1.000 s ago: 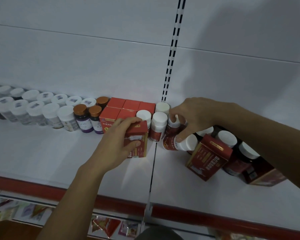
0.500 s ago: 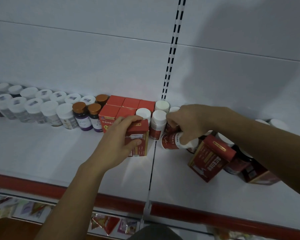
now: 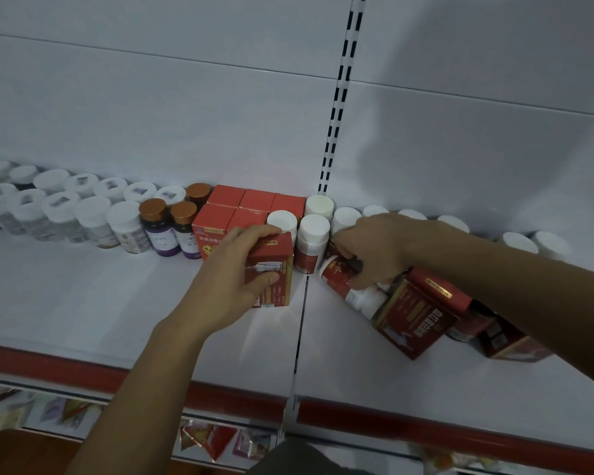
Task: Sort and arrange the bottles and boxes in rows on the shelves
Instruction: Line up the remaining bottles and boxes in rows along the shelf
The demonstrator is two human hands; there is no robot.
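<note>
My left hand (image 3: pixel 234 279) grips a dark red box (image 3: pixel 275 272) standing on the white shelf (image 3: pixel 83 303), just in front of a block of red boxes (image 3: pixel 251 207). My right hand (image 3: pixel 374 248) holds a red-labelled bottle with a white cap (image 3: pixel 340 275) that lies tilted on its side. Upright white-capped red bottles (image 3: pixel 314 234) stand between the two hands. Another dark red box (image 3: pixel 415 317) leans under my right forearm, with more bottles and a box (image 3: pixel 508 344) partly hidden behind it.
Two rows of white-capped bottles (image 3: pixel 62 207) fill the shelf's left back, then brown-capped purple bottles (image 3: pixel 158 224). More white caps (image 3: pixel 518 241) line the back wall at right. A red strip (image 3: pixel 426 426) edges the shelf front; packets hang below (image 3: pixel 216 437).
My right hand has tipped the red bottle further down and drawn it slightly forward. My left hand keeps its hold on the box, almost still. The view shifted slightly.
</note>
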